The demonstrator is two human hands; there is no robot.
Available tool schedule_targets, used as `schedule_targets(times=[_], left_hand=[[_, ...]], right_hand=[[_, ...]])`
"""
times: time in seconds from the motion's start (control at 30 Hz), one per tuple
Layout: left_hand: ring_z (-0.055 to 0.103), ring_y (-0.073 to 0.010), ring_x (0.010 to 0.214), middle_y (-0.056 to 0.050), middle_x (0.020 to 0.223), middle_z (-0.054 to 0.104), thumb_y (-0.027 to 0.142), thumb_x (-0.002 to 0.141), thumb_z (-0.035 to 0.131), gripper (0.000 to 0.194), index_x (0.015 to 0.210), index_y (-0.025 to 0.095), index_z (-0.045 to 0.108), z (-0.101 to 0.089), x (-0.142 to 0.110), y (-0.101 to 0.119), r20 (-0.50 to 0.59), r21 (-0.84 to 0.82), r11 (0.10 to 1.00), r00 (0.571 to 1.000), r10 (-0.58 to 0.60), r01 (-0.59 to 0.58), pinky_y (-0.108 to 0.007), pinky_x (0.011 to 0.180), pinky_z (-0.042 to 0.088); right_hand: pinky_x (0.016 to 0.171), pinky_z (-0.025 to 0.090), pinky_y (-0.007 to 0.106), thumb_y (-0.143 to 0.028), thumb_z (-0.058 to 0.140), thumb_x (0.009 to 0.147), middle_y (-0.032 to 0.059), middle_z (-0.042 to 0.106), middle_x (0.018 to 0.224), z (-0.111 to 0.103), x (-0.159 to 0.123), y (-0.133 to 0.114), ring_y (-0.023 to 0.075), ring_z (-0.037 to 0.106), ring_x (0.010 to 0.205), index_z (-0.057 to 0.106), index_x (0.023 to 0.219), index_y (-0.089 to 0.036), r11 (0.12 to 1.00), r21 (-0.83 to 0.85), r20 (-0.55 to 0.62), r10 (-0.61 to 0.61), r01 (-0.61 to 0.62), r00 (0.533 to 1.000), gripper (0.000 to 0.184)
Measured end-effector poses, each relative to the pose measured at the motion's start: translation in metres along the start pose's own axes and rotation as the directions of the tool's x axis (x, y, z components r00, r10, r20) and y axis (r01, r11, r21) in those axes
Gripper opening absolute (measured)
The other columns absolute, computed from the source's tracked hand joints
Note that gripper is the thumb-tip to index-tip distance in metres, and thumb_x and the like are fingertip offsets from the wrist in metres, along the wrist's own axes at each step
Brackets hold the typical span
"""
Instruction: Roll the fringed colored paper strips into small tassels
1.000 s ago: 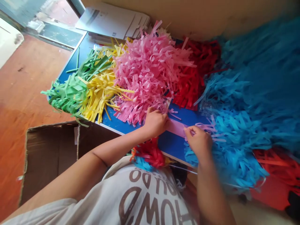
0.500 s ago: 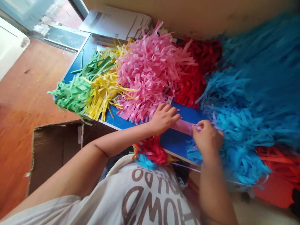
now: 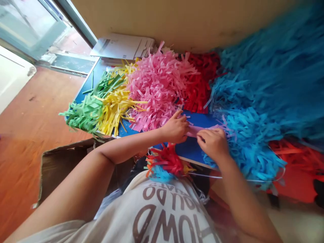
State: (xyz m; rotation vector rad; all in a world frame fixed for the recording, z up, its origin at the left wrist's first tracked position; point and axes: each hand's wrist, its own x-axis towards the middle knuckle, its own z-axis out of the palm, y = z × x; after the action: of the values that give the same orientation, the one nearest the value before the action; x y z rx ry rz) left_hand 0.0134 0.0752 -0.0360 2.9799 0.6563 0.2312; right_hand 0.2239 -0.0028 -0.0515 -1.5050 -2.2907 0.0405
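Observation:
A narrow strip of lilac tissue paper (image 3: 193, 131) stretches between my two hands, just above the blue tabletop (image 3: 198, 118). My left hand (image 3: 175, 128) has its fingers curled over the strip's left end, with the thumb sticking up. At the other side, the bent fingers of my right hand (image 3: 214, 141) close on the strip, and cut lilac fringe (image 3: 227, 128) shows beyond them. Pink tissue fringe (image 3: 157, 84) heaps up behind my left hand. A pile of light blue fringe (image 3: 253, 141) lies right of my right hand.
Green (image 3: 87, 109) and yellow fringe (image 3: 113, 108) lie at the table's left end, red fringe (image 3: 198, 84) behind. White sheets (image 3: 124, 45) are stacked at the back. A multicoloured tassel string (image 3: 168, 162) hangs at the near edge. Below stands a cardboard box (image 3: 60, 168).
My right hand has shifted left along the strip, closer to my left hand, and its fingers lie flatter over the paper. The camera view has tilted slightly.

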Motion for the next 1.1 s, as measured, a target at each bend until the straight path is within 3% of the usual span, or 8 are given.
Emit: schedule_targets(times=[0.1, 0.23, 0.43, 0.53, 0.63, 0.8, 0.93, 1.1], left_hand=[[0.057, -0.0318, 0.102, -0.011, 0.093, 0.070, 0.037, 0.083, 0.057, 0.030, 0.096, 0.015, 0.074, 0.006, -0.002, 0.004, -0.018, 0.018, 0.997, 0.997, -0.072, 0.072, -0.063, 0.113, 0.019], [0.057, -0.0321, 0.103, -0.010, 0.094, 0.069, 0.031, 0.078, 0.061, 0.030, 0.102, 0.017, 0.073, 0.009, -0.004, 0.006, -0.021, 0.022, 0.992, 0.992, -0.120, 0.121, -0.066, 0.114, 0.017], [0.058, -0.0288, 0.101, -0.008, 0.090, 0.070, 0.019, 0.082, 0.056, 0.023, 0.098, 0.019, 0.072, 0.008, -0.003, 0.004, -0.014, 0.032, 0.990, 0.990, -0.139, 0.140, -0.066, 0.115, 0.018], [0.058, -0.0266, 0.102, -0.007, 0.090, 0.071, 0.023, 0.087, 0.054, 0.021, 0.096, 0.020, 0.073, 0.009, -0.008, 0.000, -0.002, -0.006, 0.982, 0.982, -0.188, 0.188, -0.061, 0.114, 0.022], [0.058, -0.0236, 0.103, -0.005, 0.093, 0.074, 0.025, 0.093, 0.051, 0.024, 0.097, 0.025, 0.075, 0.009, -0.019, -0.008, -0.014, -0.061, 0.972, 0.973, -0.229, 0.228, -0.055, 0.111, 0.026], [0.059, -0.0214, 0.101, -0.004, 0.098, 0.075, 0.037, 0.094, 0.058, 0.021, 0.102, 0.029, 0.075, 0.009, -0.028, -0.020, -0.026, -0.169, 0.943, 0.955, -0.294, 0.286, -0.049, 0.105, 0.029], [0.059, -0.0200, 0.096, -0.003, 0.086, 0.074, 0.040, 0.096, 0.054, 0.029, 0.087, 0.023, 0.075, 0.010, -0.021, -0.017, -0.034, -0.198, 0.922, 0.938, -0.346, 0.333, -0.048, 0.105, 0.028], [0.056, -0.0224, 0.092, -0.004, 0.077, 0.070, 0.037, 0.093, 0.054, 0.031, 0.074, 0.020, 0.072, 0.010, -0.010, -0.016, 0.038, -0.168, 0.900, 0.915, -0.403, 0.403, -0.049, 0.098, 0.031]], right_hand=[[0.080, 0.035, 0.035, -0.018, 0.055, 0.089, 0.0030, 0.075, 0.086, -0.001, 0.000, 0.006, 0.0178, 0.065, 0.077, 0.066, 0.082, -0.019, 0.997, 0.065, 0.001, 0.050, -0.050, 0.999, 0.013], [0.084, 0.034, 0.037, -0.019, 0.057, 0.086, 0.0105, 0.074, 0.106, -0.005, 0.001, 0.004, 0.0237, 0.065, 0.094, 0.068, 0.104, -0.016, 1.000, 0.017, 0.147, -0.027, 0.025, 0.989, 0.021], [0.081, 0.039, 0.035, -0.016, 0.053, 0.084, 0.0050, 0.075, 0.085, 0.002, 0.012, 0.015, 0.0208, 0.065, 0.078, 0.070, 0.090, -0.019, 0.980, 0.108, 0.127, 0.152, -0.166, 0.980, 0.018], [0.082, 0.038, 0.035, -0.021, 0.060, 0.084, 0.0067, 0.075, 0.095, 0.005, 0.012, 0.022, 0.0221, 0.066, 0.086, 0.072, 0.099, -0.018, 0.981, 0.137, 0.131, 0.117, -0.134, 0.985, 0.020], [0.082, 0.036, 0.035, -0.023, 0.060, 0.088, 0.0050, 0.075, 0.095, 0.008, 0.009, 0.032, 0.0209, 0.065, 0.088, 0.075, 0.089, -0.022, 0.980, 0.170, 0.148, 0.075, -0.100, 0.986, 0.015], [0.082, 0.036, 0.034, -0.031, 0.059, 0.093, 0.0020, 0.074, 0.088, 0.015, 0.008, 0.044, 0.0179, 0.065, 0.084, 0.076, 0.082, -0.024, 0.958, 0.238, 0.152, 0.124, -0.158, 0.981, 0.021], [0.081, 0.037, 0.034, -0.038, 0.053, 0.096, 0.0021, 0.071, 0.078, 0.016, 0.014, 0.044, 0.0175, 0.063, 0.076, 0.073, 0.072, -0.022, 0.950, 0.216, 0.150, 0.194, -0.224, 0.969, 0.035], [0.077, 0.037, 0.033, -0.045, 0.053, 0.093, 0.0012, 0.068, 0.070, 0.014, 0.020, 0.040, 0.0165, 0.060, 0.068, 0.069, 0.064, -0.022, 0.938, 0.160, 0.185, 0.279, -0.309, 0.942, 0.041]])
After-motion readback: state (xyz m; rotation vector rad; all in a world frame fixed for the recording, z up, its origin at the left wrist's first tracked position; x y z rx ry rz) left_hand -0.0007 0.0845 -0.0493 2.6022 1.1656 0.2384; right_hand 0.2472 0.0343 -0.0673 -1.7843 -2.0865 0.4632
